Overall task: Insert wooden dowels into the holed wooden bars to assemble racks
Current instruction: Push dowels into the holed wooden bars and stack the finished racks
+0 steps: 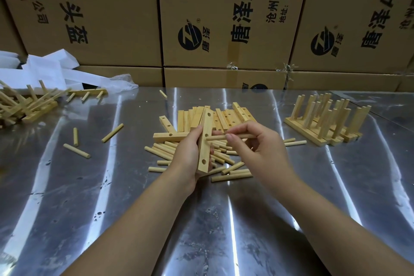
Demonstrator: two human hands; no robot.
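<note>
Head view: left hand (187, 152) grips the bar (205, 143), lengthwise near-to-far; right hand (257, 148) pinches a dowel (217, 138) crosswise, tip at the bar's middle hole.

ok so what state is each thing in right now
bar: gripped in left hand, near upright
dowel: pinched in right hand, tip at bar's middle hole
loose dowels: scattered flat on table
spare bars: piled flat
right racks: standing, dowels up
left racks: heaped, tipped over
</note>
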